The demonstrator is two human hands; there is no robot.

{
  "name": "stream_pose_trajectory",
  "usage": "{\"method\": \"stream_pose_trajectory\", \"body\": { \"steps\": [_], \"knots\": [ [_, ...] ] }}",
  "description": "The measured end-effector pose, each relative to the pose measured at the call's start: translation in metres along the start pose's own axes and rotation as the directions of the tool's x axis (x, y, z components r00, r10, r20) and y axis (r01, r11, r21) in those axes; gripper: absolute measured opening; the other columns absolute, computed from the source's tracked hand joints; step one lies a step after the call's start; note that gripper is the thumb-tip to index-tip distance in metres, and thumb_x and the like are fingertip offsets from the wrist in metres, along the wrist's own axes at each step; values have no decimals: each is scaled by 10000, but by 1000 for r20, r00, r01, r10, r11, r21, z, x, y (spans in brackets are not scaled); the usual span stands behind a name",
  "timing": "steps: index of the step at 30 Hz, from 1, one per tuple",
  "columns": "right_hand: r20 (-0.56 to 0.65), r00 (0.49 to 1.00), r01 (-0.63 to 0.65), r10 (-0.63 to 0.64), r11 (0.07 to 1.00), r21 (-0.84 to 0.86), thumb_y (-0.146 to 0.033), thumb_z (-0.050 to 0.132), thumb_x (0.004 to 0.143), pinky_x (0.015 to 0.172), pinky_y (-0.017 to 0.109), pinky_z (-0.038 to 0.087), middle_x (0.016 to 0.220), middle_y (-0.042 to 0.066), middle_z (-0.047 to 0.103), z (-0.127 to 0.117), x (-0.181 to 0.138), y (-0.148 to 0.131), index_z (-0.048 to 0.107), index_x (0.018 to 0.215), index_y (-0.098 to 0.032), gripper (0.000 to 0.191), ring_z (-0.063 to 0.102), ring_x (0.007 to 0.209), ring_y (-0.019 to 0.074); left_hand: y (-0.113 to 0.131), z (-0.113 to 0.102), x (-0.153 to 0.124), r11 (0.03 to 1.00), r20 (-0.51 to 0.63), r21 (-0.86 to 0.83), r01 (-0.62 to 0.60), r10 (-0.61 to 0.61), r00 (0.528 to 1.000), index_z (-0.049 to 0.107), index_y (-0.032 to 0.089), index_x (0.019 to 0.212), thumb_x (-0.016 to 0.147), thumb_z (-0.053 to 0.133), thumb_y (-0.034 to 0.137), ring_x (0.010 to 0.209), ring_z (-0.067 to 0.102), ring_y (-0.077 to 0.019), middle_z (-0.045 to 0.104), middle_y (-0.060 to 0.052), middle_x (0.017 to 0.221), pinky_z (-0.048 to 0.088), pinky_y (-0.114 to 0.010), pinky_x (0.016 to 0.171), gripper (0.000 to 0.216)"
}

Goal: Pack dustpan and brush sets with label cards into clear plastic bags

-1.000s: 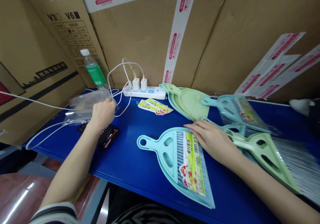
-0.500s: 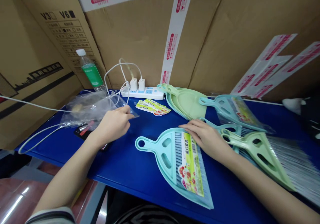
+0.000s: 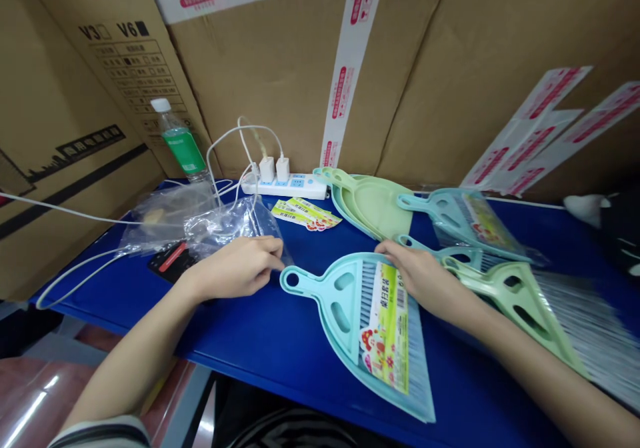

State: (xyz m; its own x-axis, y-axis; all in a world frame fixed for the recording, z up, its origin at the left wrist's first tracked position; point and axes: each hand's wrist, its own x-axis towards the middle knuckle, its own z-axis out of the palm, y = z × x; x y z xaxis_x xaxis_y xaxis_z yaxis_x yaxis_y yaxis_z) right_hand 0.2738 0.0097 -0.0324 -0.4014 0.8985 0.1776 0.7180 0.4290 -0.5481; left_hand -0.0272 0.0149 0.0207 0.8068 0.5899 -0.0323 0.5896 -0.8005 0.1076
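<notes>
A light blue dustpan [image 3: 327, 325] lies in front of me, its handle to the left. Nested in it is a matching brush [image 3: 340, 301] with grey-blue bristles and a yellow-green label card [image 3: 387, 325] on top. My right hand [image 3: 423, 278] grips the dustpan's far edge, thumb hidden. My left hand [image 3: 245, 265] is closed in a pinch at a crinkled clear plastic bag [image 3: 233, 225], just left of the dustpan's handle; its fingertips are partly hidden.
Behind are a green dustpan [image 3: 383, 205], loose label cards [image 3: 305, 215] and a power strip [image 3: 300, 186]. At right lie a bagged blue set [image 3: 450, 215] and a green brush [image 3: 520, 308]. A bottle [image 3: 185, 148] and a dark phone-like object [image 3: 170, 261] stand left.
The dustpan with brush and card has shifted slightly right with my right hand. My left hand has moved right and a little nearer, drawing the clear bag out.
</notes>
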Motion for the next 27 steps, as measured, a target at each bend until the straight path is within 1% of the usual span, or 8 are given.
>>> {"method": "stream_pose_trajectory", "body": {
  "steps": [3,7,12,16,20,23,25,27],
  "knots": [
    [9,1000,-2,2,1000,5,-119,379,790,480,273,423,551,-22,571,-4,-1,-2,466,736,-248,165,573,497,175,0,-2,-1,998,29,-63,-27,29,999,692,184,776,728,495,-2,743,586,-125,607,-5,811,438,-235,654,275],
    [-37,999,5,-5,1000,-11,-161,356,826,480,271,423,564,-11,601,-13,-1,-5,473,743,-255,172,588,489,174,4,-7,-5,981,74,-180,-76,91,993,718,212,854,760,508,-10,825,619,-132,659,-5,867,467,-236,719,319],
    [-79,997,-27,25,999,-30,-206,326,874,476,269,429,588,-6,638,-20,-2,-5,487,768,-264,201,611,488,176,18,-6,-9,958,96,-246,-146,173,980,723,229,866,789,545,-9,817,637,-123,694,7,886,471,-226,675,307],
    [-64,997,-33,30,999,-37,-207,326,872,480,273,438,601,0,650,-19,-1,-4,487,768,-262,199,627,507,184,28,2,-5,943,77,-258,-209,236,969,707,223,909,835,552,22,884,634,-140,722,5,981,470,-247,685,265],
    [-33,999,-12,11,999,-37,-192,319,863,472,271,440,592,4,645,-19,-1,-4,474,757,-261,200,618,492,175,36,7,-1,931,119,-273,-242,282,952,695,227,967,862,519,19,927,625,-159,721,12,1065,466,-263,682,292],
    [16,1000,-15,16,999,-35,-146,319,845,451,261,430,563,-10,628,-20,-3,-3,471,755,-263,212,605,467,165,40,7,1,906,140,-338,-256,317,938,676,232,1056,889,565,121,980,624,-177,704,-24,1121,491,-272,732,228],
    [30,999,-24,26,999,-45,-114,339,814,439,258,425,552,-17,621,-20,-4,-2,471,758,-263,207,598,455,163,40,7,1,884,145,-387,-261,338,930,653,223,1122,887,607,206,1000,627,-188,682,-58,1169,510,-278,765,240],
    [33,999,-28,30,998,-61,-93,362,777,436,255,421,549,-20,617,-20,-4,1,470,760,-262,201,597,452,164,38,8,2,886,134,-389,-254,327,935,638,211,1152,910,566,199,1016,627,-184,672,-70,1185,514,-283,821,252]
  ]
}}
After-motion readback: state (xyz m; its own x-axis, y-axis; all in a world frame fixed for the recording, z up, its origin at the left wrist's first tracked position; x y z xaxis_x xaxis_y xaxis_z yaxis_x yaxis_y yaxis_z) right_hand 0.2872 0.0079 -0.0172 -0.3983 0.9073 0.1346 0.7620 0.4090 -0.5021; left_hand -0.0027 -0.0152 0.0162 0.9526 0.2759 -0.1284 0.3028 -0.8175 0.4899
